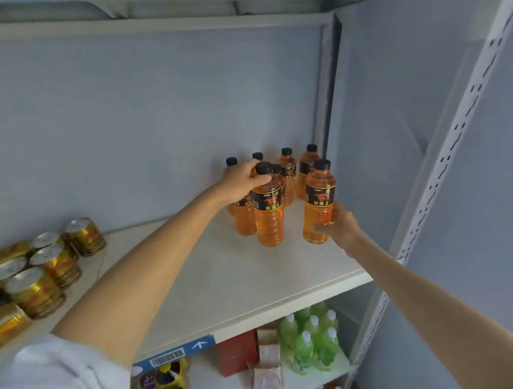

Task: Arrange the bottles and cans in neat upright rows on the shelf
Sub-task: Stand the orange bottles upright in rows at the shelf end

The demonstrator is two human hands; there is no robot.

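Observation:
Several orange drink bottles with black caps and black labels stand upright at the back right of the white shelf (239,284). My left hand (244,181) wraps the neck of a front bottle (269,220), fingers just under its cap. My right hand (338,225) holds the lower body of the rightmost front bottle (319,203), which stands near the shelf's right edge. Other bottles (288,174) stand behind them. Gold cans (34,290) are clustered at the shelf's left end; most stand upright, one lies on its side at the far left.
A perforated metal upright (443,160) frames the shelf's right side. The shelf below holds green bottles (313,337), a red box (235,356) and small packets. A blue price strip (174,351) runs along the shelf's front edge. Bare shelf surface lies between cans and bottles.

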